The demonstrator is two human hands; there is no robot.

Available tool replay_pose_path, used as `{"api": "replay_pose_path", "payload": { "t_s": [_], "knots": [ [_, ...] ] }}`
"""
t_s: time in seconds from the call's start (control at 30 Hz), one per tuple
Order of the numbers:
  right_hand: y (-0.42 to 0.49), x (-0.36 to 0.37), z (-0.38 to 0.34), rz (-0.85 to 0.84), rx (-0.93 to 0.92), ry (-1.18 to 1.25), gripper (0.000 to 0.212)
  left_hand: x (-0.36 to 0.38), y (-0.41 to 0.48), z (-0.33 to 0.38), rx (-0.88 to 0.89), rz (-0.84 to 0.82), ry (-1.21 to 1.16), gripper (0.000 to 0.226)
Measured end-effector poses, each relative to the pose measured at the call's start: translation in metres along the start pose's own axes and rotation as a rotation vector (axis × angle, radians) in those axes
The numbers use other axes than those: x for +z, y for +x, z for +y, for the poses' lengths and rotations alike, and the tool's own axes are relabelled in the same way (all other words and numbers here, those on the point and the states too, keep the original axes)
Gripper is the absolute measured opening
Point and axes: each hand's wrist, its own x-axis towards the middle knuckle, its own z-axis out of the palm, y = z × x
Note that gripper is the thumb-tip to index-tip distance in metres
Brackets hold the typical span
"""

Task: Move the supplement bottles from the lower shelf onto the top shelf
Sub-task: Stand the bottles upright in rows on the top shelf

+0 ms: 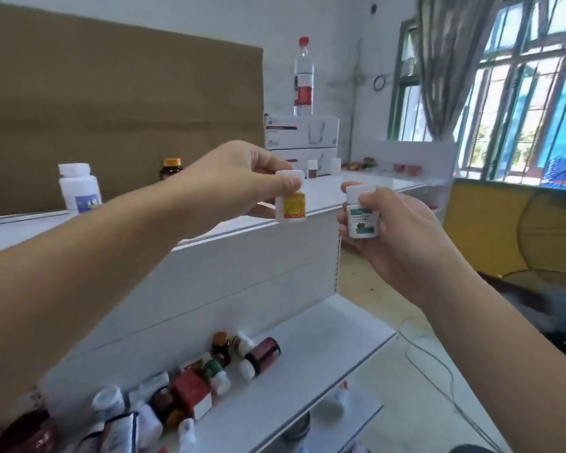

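Item, left hand [242,178]: reached out over the top shelf [337,194], fingers [286,184] and thumb clamped on the neck of a white bottle with a yellow label [290,201], just under its cap; the bottle upright at the shelf's front edge, about midway along, and whether its base touches the shelf cannot be told. Item, right hand [396,230]: raised in front of the same front edge, toward its right end, fingers [370,204] curled round a white bottle with a green label [362,215], held upright in the air and apart from the shelf. Item, top shelf, white: toward its left end a larger white bottle with a blue label [79,188], standing; behind the left forearm a dark bottle with an orange cap [171,168], near the back edge; at the far right end two small white bottles [312,169], standing just in front of stacked white boxes [301,132], on which stands a clear water bottle with a red cap [304,80]. Item, brown cardboard sheet [111,93]: upright along the back edge of the top shelf. Item, lower shelf [314,344], white: a crowded heap of bottles and cartons [206,374] along its back edge and left half, among them a dark red bottle with a white cap [262,354] lying on its side and a red carton [192,387]; labels too blurred to read. Item, window with green frames [520,93] and a grey curtain [445,60], to the right of the shelving
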Motion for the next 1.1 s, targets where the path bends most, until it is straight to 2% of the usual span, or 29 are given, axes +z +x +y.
{"api": "replay_pose_path", "payload": {
  "t_s": [0.13,0.37,0.5,0.67,0.77,0.97,1.1],
  "knots": [
    [0.072,-0.013,-0.002,-0.019,-0.015,-0.034,0.012,0.002,0.067,-0.003,-0.034,-0.039,0.134,0.022],
    [0.184,-0.038,0.008,-0.129,-0.033,-0.156,0.010,0.010,0.170,-0.028,-0.092,0.029,0.192,0.022],
    [0.249,-0.055,0.020,-0.207,-0.031,-0.358,0.021,0.020,0.219,-0.047,-0.127,0.082,0.209,0.025],
    [0.329,-0.077,0.028,-0.383,-0.070,-0.484,0.021,0.030,0.267,-0.063,-0.136,0.220,0.499,0.024],
    [0.372,-0.089,0.030,-0.502,-0.081,-0.552,0.019,0.035,0.292,-0.066,-0.131,0.274,0.574,0.024],
    [0.434,-0.101,0.042,-0.629,-0.112,-0.669,0.013,0.044,0.344,-0.073,-0.141,0.293,0.778,0.029],
    [0.453,-0.105,0.058,-0.667,-0.135,-0.691,0.009,0.046,0.372,-0.082,-0.160,0.284,0.818,0.035]
  ]
}}
